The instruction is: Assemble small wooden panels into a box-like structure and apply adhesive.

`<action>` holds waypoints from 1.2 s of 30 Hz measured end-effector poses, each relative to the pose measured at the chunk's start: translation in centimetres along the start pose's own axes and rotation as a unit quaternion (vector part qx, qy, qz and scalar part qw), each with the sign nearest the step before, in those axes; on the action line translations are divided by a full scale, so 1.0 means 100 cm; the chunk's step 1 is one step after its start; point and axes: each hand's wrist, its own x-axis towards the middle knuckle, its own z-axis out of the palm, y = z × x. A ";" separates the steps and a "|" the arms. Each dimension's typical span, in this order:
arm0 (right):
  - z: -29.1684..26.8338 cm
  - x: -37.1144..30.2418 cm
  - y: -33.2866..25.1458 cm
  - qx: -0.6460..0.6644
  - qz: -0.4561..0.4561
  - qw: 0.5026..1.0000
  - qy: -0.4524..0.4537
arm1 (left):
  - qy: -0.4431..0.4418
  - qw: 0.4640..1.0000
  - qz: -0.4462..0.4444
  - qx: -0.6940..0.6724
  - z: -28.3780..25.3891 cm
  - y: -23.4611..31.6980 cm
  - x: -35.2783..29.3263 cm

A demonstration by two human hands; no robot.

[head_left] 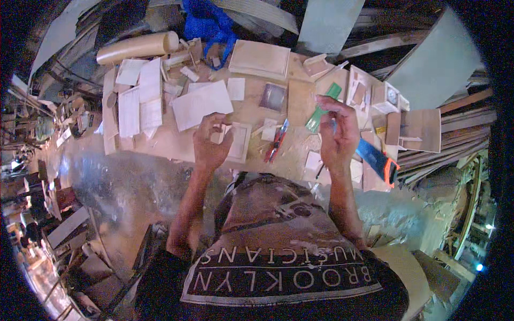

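Note:
My left hand [212, 143] hovers over the near side of the workbench, its fingers curved and apart from the thumb. Through the gap between them shows pale wood, and I make out nothing held. Beside it lies a small framed wooden panel [241, 142]; a plain pale board [202, 105] is just beyond. My right hand [340, 134] is raised with loosely bent fingers apart. A green tool [316, 119] lies next to its fingertips. To its right rests a handsaw [372, 158] with a blue blade and orange-edged handle. Red-and-blue pliers or cutters [277, 141] lie between the hands.
Across the wooden workbench [300, 91] are a dark square plate [273, 97], a large framed panel [259, 59] and stacked pale boards [140, 101]. A beige roll [138, 48] and blue bag [209, 27] sit at the back. A small wooden box with a dial [386, 97] stands right.

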 end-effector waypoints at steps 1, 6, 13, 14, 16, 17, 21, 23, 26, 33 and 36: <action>0.000 -0.004 0.004 -0.005 -0.002 1.000 0.001 | -0.034 0.994 0.065 0.079 -0.009 -0.010 -0.003; 0.002 -0.025 0.005 -0.053 0.040 0.998 -0.024 | -0.192 0.957 0.089 0.197 -0.031 -0.041 -0.013; 0.017 -0.047 -0.006 -0.090 0.083 0.992 -0.001 | -0.285 0.912 0.170 0.241 -0.039 -0.068 0.004; 0.019 -0.050 -0.007 -0.087 0.095 0.992 0.006 | -0.307 0.898 0.176 0.260 -0.039 -0.070 0.006; 0.023 -0.057 -0.010 -0.091 0.104 0.990 0.015 | -0.332 0.883 0.182 0.276 -0.040 -0.073 0.010; 0.026 -0.060 -0.012 -0.084 0.117 0.989 0.025 | -0.345 0.879 0.178 0.278 -0.040 -0.075 0.011; 0.033 -0.070 -0.019 -0.041 0.144 0.988 0.034 | -0.384 0.858 0.154 0.305 -0.039 -0.079 0.016; 0.035 -0.074 -0.023 -0.053 0.141 0.988 0.030 | -0.375 0.856 0.181 0.308 -0.039 -0.080 0.017; 0.040 -0.076 -0.026 -0.060 0.150 0.986 0.038 | -0.372 0.848 0.205 0.319 -0.040 -0.081 0.019; 0.049 -0.081 -0.026 -0.052 0.154 0.986 0.047 | -0.408 0.834 0.193 0.318 -0.042 -0.079 0.023; 0.050 -0.082 -0.027 -0.074 0.140 0.987 0.042 | -0.404 0.816 0.222 0.349 -0.041 -0.078 0.025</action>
